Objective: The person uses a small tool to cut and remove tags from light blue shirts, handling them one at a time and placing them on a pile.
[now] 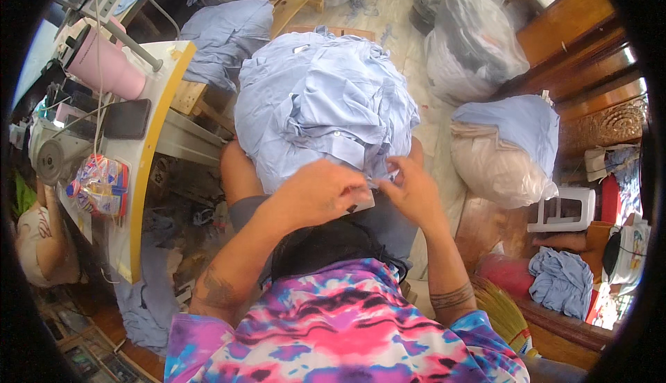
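Note:
A big heap of light blue shirts (326, 84) lies over my lap, with a collar and a small button showing near its front. My left hand (322, 189) is closed at the near edge of the heap, its fingers curled and slightly blurred; what they hold is hidden. Below those fingers shows a small pale piece with a dark mark (359, 204). Close by on the right, my right hand (413, 190) pinches the edge of a light blue shirt between thumb and forefinger.
At left stands a yellow-edged table (161, 98) bearing a pink tumbler (104, 64), a phone (127, 118) and a colourful packet (100, 185). Stuffed plastic bags (475, 43) and a cloth-topped sack (499, 154) sit at right, near a white stool (565, 209). Another person's arm (50, 234) shows far left.

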Tool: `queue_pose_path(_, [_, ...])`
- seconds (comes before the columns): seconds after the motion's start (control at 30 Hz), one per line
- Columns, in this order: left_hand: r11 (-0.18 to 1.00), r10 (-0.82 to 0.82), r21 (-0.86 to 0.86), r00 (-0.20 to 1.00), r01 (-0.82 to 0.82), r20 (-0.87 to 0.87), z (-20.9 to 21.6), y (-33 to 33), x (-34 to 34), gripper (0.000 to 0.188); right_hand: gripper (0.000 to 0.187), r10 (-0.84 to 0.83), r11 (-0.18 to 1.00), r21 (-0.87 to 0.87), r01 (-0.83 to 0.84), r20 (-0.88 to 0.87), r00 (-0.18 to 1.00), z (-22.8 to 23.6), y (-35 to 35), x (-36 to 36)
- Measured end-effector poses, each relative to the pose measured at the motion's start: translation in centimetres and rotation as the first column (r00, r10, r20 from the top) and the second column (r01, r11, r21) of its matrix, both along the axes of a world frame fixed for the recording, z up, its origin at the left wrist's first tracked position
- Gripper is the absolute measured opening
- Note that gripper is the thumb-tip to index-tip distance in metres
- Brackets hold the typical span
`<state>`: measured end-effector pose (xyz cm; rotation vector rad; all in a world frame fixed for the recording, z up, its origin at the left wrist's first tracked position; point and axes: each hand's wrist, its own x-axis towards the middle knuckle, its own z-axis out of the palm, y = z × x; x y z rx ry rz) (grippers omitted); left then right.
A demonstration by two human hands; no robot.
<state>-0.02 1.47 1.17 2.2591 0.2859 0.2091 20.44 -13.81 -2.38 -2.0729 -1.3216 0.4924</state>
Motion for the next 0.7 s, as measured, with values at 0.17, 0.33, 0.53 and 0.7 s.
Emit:
queue_pose_path(0.17, [0.992,0.077,0.116,0.958,-0.046,-0.277,-7.8,-5.1,-0.9,0.030,0.031,-0.222,0.925,0.175,0.336,-0.468,0.855,-4.4,1.9,2.2])
queue_pose_path(0.33, [0.972,0.234,0.124,0.886,-0.201,-0.400,-9.2,-5.2,-0.1,0.034,0.025,-0.108,0.992,0.026,0.122,-0.305,0.946,-4.8,2.0,3.2])
queue_pose_path(0.53, [0.989,0.149,0.084,0.895,-0.125,-0.421,-11.6,-4.7,0.9,0.031,0.026,-0.193,0.974,-0.183,0.136,-0.343,0.919,-5.2,-1.7,2.7])
queue_pose_path(0.7, [0.986,0.164,0.078,0.877,-0.144,-0.452,-11.5,-4.7,0.0,0.031,0.023,-0.216,0.976,-0.114,0.184,-0.496,0.841,-9.1,-3.6,2.0])
